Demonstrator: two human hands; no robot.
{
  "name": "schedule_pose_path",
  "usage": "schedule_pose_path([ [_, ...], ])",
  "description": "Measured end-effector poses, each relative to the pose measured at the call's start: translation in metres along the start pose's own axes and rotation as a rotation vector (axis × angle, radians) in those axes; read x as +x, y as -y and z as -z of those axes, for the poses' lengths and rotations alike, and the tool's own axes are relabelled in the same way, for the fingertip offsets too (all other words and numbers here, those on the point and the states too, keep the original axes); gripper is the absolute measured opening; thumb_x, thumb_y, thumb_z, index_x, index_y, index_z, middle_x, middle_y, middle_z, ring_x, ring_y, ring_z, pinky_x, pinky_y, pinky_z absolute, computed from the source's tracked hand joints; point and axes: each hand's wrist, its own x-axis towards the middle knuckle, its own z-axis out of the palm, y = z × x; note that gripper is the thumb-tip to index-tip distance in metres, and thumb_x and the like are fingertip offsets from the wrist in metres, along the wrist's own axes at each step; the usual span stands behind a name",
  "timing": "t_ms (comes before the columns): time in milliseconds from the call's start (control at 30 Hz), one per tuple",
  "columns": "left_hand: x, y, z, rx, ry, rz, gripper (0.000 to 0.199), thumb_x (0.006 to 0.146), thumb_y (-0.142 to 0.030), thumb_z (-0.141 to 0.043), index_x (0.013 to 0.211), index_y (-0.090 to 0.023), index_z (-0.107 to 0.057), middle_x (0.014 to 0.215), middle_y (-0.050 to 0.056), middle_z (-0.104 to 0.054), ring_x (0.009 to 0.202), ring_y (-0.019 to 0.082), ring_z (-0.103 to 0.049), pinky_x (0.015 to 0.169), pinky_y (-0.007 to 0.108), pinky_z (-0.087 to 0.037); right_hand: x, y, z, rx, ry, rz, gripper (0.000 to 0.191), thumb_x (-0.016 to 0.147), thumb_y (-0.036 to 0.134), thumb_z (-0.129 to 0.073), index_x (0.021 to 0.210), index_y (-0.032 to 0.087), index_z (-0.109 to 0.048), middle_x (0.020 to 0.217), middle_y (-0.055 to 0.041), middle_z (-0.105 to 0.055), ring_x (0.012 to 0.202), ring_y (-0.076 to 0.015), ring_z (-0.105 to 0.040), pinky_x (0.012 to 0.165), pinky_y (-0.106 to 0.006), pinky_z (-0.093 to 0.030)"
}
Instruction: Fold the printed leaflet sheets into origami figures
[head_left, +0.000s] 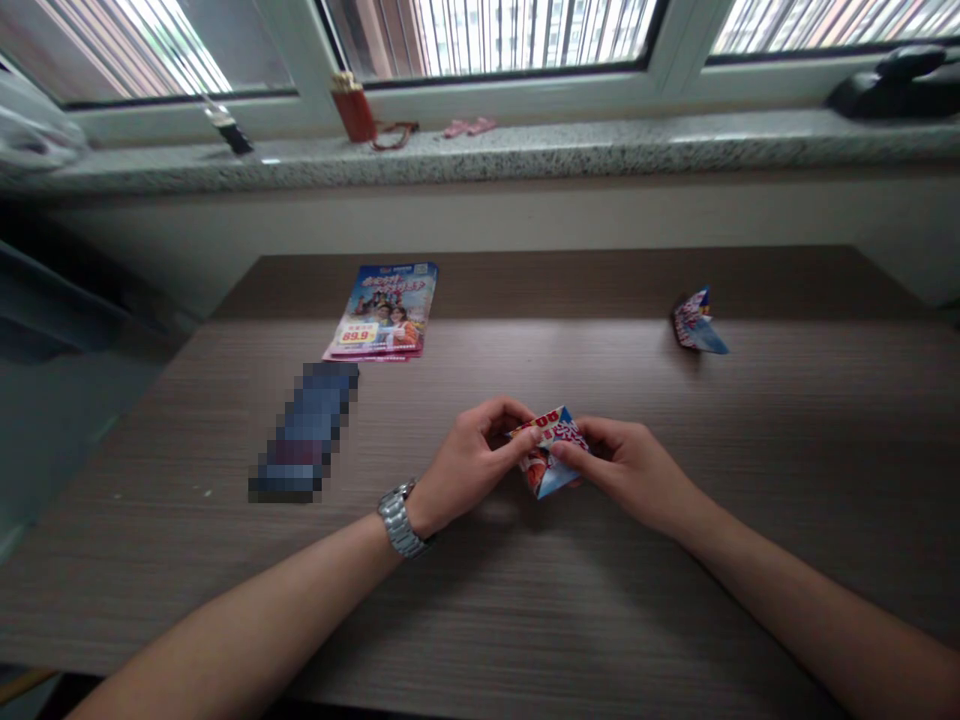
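Observation:
A small folded paper (553, 478), brightly printed and roughly diamond-shaped, is held between both hands above the table. My left hand (480, 450) grips its left side, thumb on the front face and fingers behind. From the other side my right hand (626, 460) pinches it, thumb also on the front. The fingers behind the paper are mostly hidden. Toward the back right of the table stands another folded printed paper (697, 325), its flaps spread.
A stack of printed flyers (386, 312) lies at the back left of the wooden table (450, 620). In front of it is a blurred-out phone-like object (306, 430). The stone windowsill (585, 150) behind bears a red bottle-like item (352, 108) and a dark object (896, 85).

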Motion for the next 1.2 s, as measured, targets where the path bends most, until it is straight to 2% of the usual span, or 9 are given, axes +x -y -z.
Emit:
schedule_pose_path([
  [233, -0.0020, 0.0005, 0.0007, 0.001, 0.077, 0.019, 0.029, 0.090, -0.041, -0.070, 0.103, -0.015, -0.066, 0.096, 0.006, -0.071, 0.084, 0.016, -0.066, 0.075, 0.026, -0.053, -0.0005, -0.0014, 0.0023, -0.077, -0.002, 0.018, 0.028, 0.090, 0.046, -0.065, 0.095, 0.020, -0.075, 0.085, -0.0025, -0.076, 0.072, -0.0188, -0.066, 0.065, -0.029, -0.052],
  [500, 0.0021, 0.0028, 0.0028, -0.026, -0.077, 0.020, 0.027, 0.088, -0.040, -0.072, 0.096, -0.015, -0.063, 0.087, 0.003, -0.069, 0.078, 0.014, -0.064, 0.070, 0.023, -0.051, 0.0004, -0.0016, 0.0046, 0.039, -0.084, -0.020, 0.028, 0.085, 0.047, -0.071, 0.089, 0.019, -0.074, 0.077, -0.0022, -0.074, 0.067, -0.0164, -0.066, 0.064, -0.027, -0.053],
  [700, 0.0028, 0.0031, 0.0045, -0.059, -0.039, 0.026, 0.025, 0.089, -0.037, -0.072, 0.096, -0.015, -0.062, 0.088, 0.002, -0.067, 0.078, 0.013, -0.062, 0.071, 0.023, -0.050, 0.0015, -0.0041, 0.0059, 0.118, -0.073, -0.023, 0.027, 0.085, 0.046, -0.072, 0.089, 0.020, -0.075, 0.082, -0.0030, -0.076, 0.069, -0.0152, -0.067, 0.065, -0.026, -0.054],
  [900, 0.0029, 0.0009, 0.0046, -0.064, -0.110, 0.020, 0.024, 0.088, -0.035, -0.072, 0.093, -0.015, -0.061, 0.080, -0.001, -0.062, 0.071, 0.011, -0.057, 0.065, 0.021, -0.048, 0.0019, -0.0007, 0.0086, 0.211, -0.097, -0.062, 0.029, 0.083, 0.048, -0.074, 0.086, 0.019, -0.075, 0.076, -0.0033, -0.075, 0.069, -0.0157, -0.068, 0.067, -0.027, -0.057],
  [1200, 0.0042, 0.0056, 0.0057, -0.083, -0.096, -0.002, 0.024, 0.089, -0.035, -0.072, 0.095, -0.015, -0.060, 0.084, 0.000, -0.063, 0.075, 0.011, -0.059, 0.069, 0.022, -0.049, 0.0023, -0.0012, 0.0099, 0.243, -0.130, -0.056, 0.028, 0.082, 0.047, -0.076, 0.086, 0.019, -0.076, 0.078, -0.0035, -0.076, 0.070, -0.0146, -0.069, 0.067, -0.025, -0.057],
])
